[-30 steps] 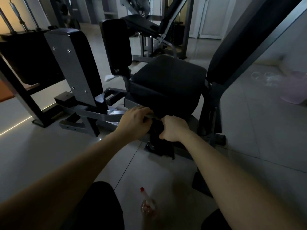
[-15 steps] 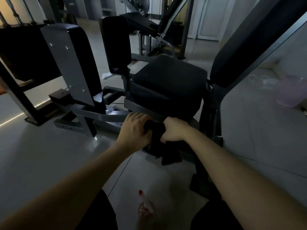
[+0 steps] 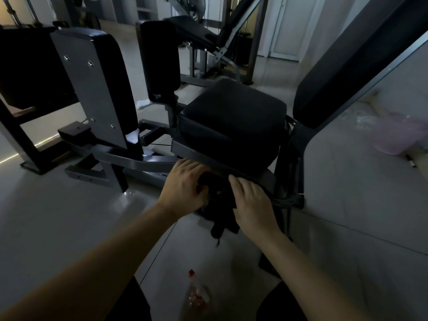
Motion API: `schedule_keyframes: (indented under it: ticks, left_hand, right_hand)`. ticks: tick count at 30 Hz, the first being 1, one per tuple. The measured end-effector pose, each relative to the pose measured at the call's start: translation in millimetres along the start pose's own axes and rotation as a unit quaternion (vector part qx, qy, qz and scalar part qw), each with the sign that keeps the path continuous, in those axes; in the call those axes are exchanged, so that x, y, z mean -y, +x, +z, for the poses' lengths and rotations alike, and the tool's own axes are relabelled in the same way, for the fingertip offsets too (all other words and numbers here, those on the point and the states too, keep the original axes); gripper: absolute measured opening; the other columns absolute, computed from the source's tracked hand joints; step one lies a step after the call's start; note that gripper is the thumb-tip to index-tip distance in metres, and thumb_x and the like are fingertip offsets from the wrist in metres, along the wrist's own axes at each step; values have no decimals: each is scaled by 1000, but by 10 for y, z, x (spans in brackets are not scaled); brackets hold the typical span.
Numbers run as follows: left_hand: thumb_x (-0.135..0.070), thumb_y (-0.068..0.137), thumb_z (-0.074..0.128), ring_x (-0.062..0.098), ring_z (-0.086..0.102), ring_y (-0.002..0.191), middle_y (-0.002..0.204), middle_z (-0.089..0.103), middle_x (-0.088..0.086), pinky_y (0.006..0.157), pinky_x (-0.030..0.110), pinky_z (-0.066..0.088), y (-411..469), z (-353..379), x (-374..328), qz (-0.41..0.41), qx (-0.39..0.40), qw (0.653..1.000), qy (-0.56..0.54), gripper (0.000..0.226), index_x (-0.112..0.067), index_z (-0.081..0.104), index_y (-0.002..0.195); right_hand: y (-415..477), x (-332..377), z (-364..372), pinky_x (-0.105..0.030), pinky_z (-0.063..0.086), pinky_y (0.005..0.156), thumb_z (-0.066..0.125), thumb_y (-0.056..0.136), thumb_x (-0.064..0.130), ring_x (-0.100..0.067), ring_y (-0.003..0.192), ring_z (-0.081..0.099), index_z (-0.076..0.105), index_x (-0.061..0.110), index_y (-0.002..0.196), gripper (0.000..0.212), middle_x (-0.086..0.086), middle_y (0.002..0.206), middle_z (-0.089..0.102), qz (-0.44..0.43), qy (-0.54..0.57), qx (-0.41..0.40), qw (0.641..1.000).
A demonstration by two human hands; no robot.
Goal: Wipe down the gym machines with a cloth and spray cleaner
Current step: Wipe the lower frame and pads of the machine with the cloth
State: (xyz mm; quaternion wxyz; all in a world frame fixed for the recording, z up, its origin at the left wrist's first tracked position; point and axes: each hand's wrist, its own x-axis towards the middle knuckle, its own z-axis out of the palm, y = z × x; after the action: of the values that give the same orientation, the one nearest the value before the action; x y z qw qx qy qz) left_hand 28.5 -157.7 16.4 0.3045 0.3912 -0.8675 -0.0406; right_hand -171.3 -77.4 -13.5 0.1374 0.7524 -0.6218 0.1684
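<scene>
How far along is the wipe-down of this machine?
Spray bottle sits on the floor, set aside. In hand: left hand grips the cloth, right hand presses it against the frame under the seat. Remaining: backrest and leg pads, too dim to tell if wiped.

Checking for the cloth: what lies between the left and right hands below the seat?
The head view shows the dark cloth bunched between the left hand and the right hand, its end hanging down below the seat.
</scene>
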Motion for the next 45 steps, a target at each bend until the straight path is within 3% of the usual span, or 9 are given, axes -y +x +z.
schedule_keyframes:
  ticks: [6, 12, 21, 25, 29, 34, 37, 40, 45]
  left_hand:
    - [-31, 80, 54, 17, 64, 103, 103, 73, 0, 106, 33, 39, 3, 2, -1, 7, -13, 1000, -16, 38, -16, 71, 110]
    - [-30, 82, 54, 19, 65, 96, 96, 73, 0, 104, 30, 39, -6, -28, -20, 21, -25, 999, -10, 30, -16, 72, 102]
    - [-41, 93, 49, 17, 57, 109, 116, 59, 0, 92, 31, 48, -590, -51, -251, -135, -48, 989, -40, 35, -20, 65, 115]
    - [-41, 98, 63, 3, 64, 99, 115, 65, -7, 82, 18, 52, -480, -48, -442, -302, 180, 878, -325, 29, -33, 56, 126]
    - [-16, 99, 63, 13, 71, 87, 96, 73, 1, 89, 36, 59, -419, 53, -601, -356, 203, 758, -507, 14, -26, 61, 108]
    - [-10, 101, 56, 12, 61, 63, 77, 67, 5, 65, 26, 53, -584, -50, -363, -428, 201, 764, -439, 12, -12, 68, 104]
    - [-12, 105, 50, 11, 60, 71, 88, 66, 6, 64, 19, 51, -563, -350, -305, -400, 195, 798, -407, 15, -17, 64, 107]
    - [-14, 104, 53, 8, 60, 66, 89, 68, 8, 58, 19, 49, -250, -620, -362, -392, 45, 823, -409, 14, -18, 66, 101]
    - [-8, 93, 60, 13, 66, 77, 93, 68, 0, 65, 30, 56, 321, -703, -215, -310, -202, 901, -227, 16, -17, 58, 107]
  right_hand:
    - [475, 32, -526, -38, 53, 84, 55, 98, 21, -29, 105, 65, 45, 17, 142, 45, -9, 118, 66, 105, 178, 140, 968]
    - [512, 371, -339, -25, 38, 74, 59, 98, 20, -21, 103, 66, 50, 17, 126, 29, -4, 112, 68, 179, 216, 25, 960]
    - [58, 319, -316, -31, 36, 116, 58, 91, -4, -19, 138, 45, 45, 14, 149, 62, -5, 147, 51, 125, 243, 24, 961]
    - [456, 277, -418, -34, 49, 98, 49, 95, 3, -27, 115, 62, 58, 16, 134, 41, -8, 121, 66, 301, 414, 21, 859]
    - [396, 497, -286, -40, 39, 114, 60, 93, 11, -20, 129, 53, 49, 21, 143, 52, -2, 135, 60, 166, 264, 36, 949]
    - [-24, 313, -342, -38, 20, 125, 58, 94, 5, -15, 153, 17, 30, 21, 157, 71, 3, 164, 24, 88, 208, 93, 970]
    - [45, 314, -542, -31, 41, 114, 61, 91, 6, -12, 135, 48, 56, 18, 141, 52, 3, 143, 55, 134, 286, 59, 947]
    - [360, 308, -830, -15, 54, 70, 74, 86, 24, -2, 86, 66, 67, 24, 106, 21, 13, 93, 68, 216, 360, -15, 908]
    - [733, 394, -883, -6, 44, 55, 78, 85, 24, 0, 83, 59, 51, 19, 117, 42, 13, 98, 56, 263, 478, -18, 838]
